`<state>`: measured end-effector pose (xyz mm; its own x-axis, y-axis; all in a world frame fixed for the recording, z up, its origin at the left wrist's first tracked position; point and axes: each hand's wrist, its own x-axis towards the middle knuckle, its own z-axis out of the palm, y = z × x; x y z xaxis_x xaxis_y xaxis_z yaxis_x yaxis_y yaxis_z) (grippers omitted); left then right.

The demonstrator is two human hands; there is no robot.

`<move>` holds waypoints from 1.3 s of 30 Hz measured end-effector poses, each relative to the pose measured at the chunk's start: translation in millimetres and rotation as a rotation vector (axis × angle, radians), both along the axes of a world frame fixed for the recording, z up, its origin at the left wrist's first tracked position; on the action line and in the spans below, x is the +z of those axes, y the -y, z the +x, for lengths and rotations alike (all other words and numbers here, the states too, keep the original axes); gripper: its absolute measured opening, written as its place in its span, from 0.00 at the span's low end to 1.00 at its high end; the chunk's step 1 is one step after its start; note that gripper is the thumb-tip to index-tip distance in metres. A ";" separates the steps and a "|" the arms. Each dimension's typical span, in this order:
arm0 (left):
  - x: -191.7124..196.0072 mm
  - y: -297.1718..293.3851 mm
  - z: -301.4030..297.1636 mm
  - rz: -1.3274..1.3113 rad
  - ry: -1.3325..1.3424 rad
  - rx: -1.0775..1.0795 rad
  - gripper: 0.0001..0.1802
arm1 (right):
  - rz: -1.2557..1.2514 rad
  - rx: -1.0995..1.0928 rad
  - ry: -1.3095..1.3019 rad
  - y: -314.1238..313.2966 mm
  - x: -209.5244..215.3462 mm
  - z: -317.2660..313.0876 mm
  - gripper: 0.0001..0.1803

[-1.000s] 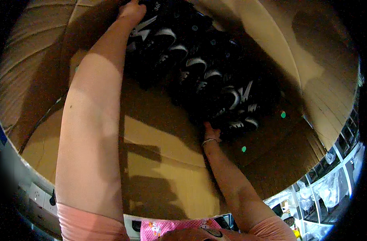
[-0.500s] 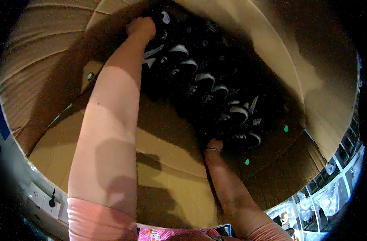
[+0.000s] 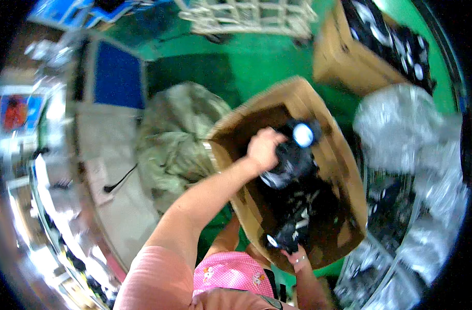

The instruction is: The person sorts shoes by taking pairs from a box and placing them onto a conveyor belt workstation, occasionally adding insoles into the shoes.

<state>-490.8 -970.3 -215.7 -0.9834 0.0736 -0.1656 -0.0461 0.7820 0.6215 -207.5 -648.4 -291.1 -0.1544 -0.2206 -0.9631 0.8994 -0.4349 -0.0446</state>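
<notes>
Both hands lift a row of black inline skates [image 3: 293,191] over the open cardboard box [image 3: 344,170] on the green floor [image 3: 277,57]. The left hand [image 3: 264,150] is clenched on the far end; the right hand [image 3: 296,254] seems to grip the near end, though blurred. They look heavy, rigid and awkward, best held by the boot shells rather than the wheels.
</notes>
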 end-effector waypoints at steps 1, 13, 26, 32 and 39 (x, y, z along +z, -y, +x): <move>47.0 1.8 13.2 0.115 -0.070 -0.001 0.20 | -0.111 0.055 -0.041 -7.1 15.7 -4.2 0.19; 382.1 79.3 300.5 -0.311 -0.490 0.321 0.20 | -0.086 0.530 -0.493 55.1 215.7 -143.1 0.20; 473.0 73.6 607.8 -0.991 -0.246 1.143 0.20 | -0.434 0.971 -1.240 278.2 421.1 -134.0 0.17; 469.4 64.6 688.1 -1.092 -0.098 1.169 0.18 | -0.653 1.103 -1.546 385.6 501.4 -94.2 0.15; 470.4 77.9 700.7 -1.085 0.018 1.217 0.21 | -0.727 1.264 -2.017 559.8 539.2 -90.7 0.14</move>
<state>210.0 -1048.2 254.7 -0.3682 -0.8534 0.3690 -0.9294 0.3264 -0.1725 -298.2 -1208.2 248.1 0.0434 -0.9488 0.3128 -0.2684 -0.3127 -0.9112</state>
